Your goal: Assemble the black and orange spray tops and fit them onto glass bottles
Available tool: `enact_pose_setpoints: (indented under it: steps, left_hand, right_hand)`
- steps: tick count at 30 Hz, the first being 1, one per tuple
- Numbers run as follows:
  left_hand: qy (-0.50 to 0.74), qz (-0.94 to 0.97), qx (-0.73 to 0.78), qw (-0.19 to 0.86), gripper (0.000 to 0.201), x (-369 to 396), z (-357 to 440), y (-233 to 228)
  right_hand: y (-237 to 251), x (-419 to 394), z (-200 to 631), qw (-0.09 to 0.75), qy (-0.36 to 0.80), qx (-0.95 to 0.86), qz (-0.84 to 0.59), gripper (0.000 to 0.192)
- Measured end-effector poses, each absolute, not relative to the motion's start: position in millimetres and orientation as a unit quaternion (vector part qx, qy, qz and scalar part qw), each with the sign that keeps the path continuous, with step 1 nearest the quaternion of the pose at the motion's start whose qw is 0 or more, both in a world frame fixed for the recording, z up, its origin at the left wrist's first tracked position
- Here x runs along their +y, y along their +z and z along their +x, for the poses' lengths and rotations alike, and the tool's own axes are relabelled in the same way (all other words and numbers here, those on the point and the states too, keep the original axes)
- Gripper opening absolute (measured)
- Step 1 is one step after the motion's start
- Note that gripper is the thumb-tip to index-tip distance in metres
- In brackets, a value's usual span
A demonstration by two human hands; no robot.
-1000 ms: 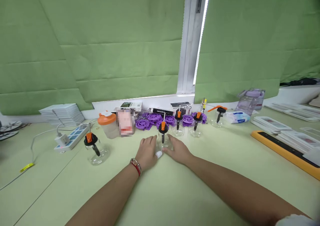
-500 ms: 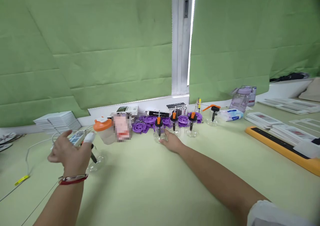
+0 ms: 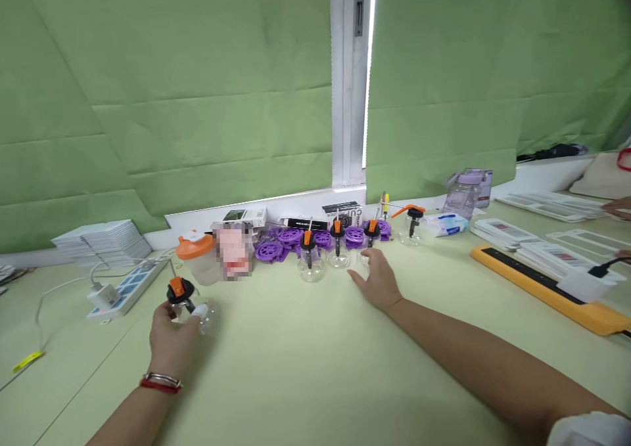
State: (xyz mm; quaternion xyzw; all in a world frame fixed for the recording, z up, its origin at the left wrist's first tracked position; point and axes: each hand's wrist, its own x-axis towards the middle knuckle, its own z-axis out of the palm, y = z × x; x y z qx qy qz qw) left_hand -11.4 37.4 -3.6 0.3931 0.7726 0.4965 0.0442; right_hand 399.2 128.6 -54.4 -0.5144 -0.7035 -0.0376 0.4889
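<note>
My left hand (image 3: 172,331) is closed round a small clear glass jar (image 3: 208,316), which tilts to the right. It has a black lid, an orange lever on top and a dark stem inside. A white wrapping covers my left thumb tip. Three similar jars stand in a row at the back: a left one (image 3: 311,268), a middle one (image 3: 338,257) and a right one (image 3: 371,236). Beside the right one is my right hand (image 3: 378,282), thumb and fingers apart. Its fingertips overlap that jar's base, and I cannot tell whether they press on it.
Purple discs (image 3: 270,251) lie behind the jars. A further jar (image 3: 412,230) with a long orange spout stands right. An orange-lidded cup (image 3: 197,262), power strip (image 3: 131,291), wipes pack (image 3: 446,224), purple bottle (image 3: 463,196) and yellow bar (image 3: 537,288) surround the area. Another person's hand (image 3: 618,208) shows far right.
My left hand has come down and taken hold of the left-hand jar, which now leans. My right hand has moved right, from the row's left jar to its right one. The view has shifted slightly.
</note>
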Motion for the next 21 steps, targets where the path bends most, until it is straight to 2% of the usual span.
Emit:
enact_pose_setpoints:
  steps: [2,4,6,9,12,17,21]
  left_hand:
    - [0.489,0.435,0.753,0.067,0.05,34.8,9.1,-5.8]
    - [0.494,0.488,0.715,0.084,0.051,37.2,29.9,-9.8]
    - [0.491,0.542,0.675,0.097,0.05,46.2,49.2,-13.8]
    - [0.49,0.591,0.631,0.111,0.049,70.0,74.2,-16.2]
    - [0.508,0.595,0.606,0.145,0.051,97.9,93.8,-14.8]
    - [0.541,0.603,0.539,0.231,0.049,132.0,109.4,-15.1]
    - [0.542,0.615,0.509,0.262,0.049,144.1,109.8,-18.3]
  right_hand:
    - [-57.0,137.3,422.0,0.511,-0.083,-0.663,-0.54,0.057]
    - [-59.1,148.0,439.5,0.518,-0.078,-0.617,-0.587,0.073]
    - [-60.1,158.4,450.3,0.507,-0.026,-0.581,-0.636,0.084]
    - [-59.2,171.3,456.0,0.48,0.078,-0.577,-0.656,0.091]
    - [-56.8,179.8,455.6,0.468,0.158,-0.605,-0.624,0.086]
    - [-55.0,188.5,453.5,0.465,0.239,-0.623,-0.582,0.06]
    - [-53.0,192.6,450.9,0.475,0.33,-0.634,-0.514,0.058]
